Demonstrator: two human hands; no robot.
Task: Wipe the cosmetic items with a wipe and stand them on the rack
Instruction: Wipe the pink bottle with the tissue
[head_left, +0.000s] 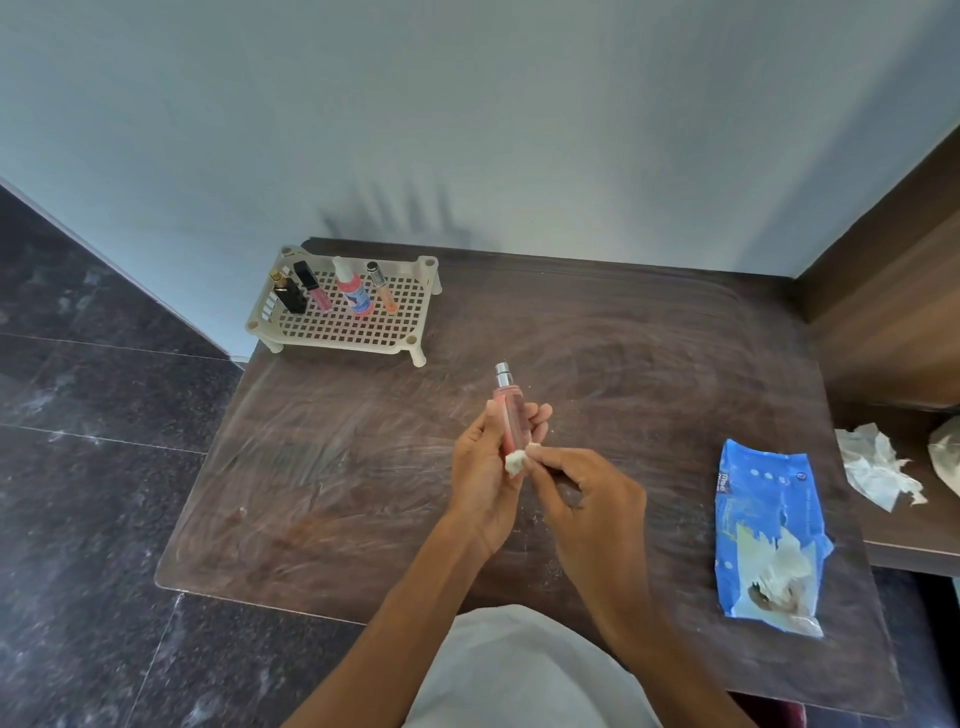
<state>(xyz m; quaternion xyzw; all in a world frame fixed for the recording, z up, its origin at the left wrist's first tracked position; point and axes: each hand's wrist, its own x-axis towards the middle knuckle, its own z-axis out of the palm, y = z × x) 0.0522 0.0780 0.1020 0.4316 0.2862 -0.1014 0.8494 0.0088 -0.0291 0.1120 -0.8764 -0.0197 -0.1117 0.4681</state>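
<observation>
On the rack (363, 332), four items already stood. Left hand (480, 467) gripped the pink bottle (511, 421); right hand (576, 483) pinched the wipe (516, 461), last visible item mid-wipe.

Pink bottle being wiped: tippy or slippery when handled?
The pink bottle is tall and slim, so probably tips easily on the open-grid rack. It looks rigid and clear, possibly fragile. The wipe at its base may leave it slick.

A dark brown wood-grain counter (623, 364) stands against a pale blue-grey painted wall (467, 104), on a dark speckled stone-tile floor (78, 467); a brown wooden unit (893, 312) adjoins at right.
</observation>
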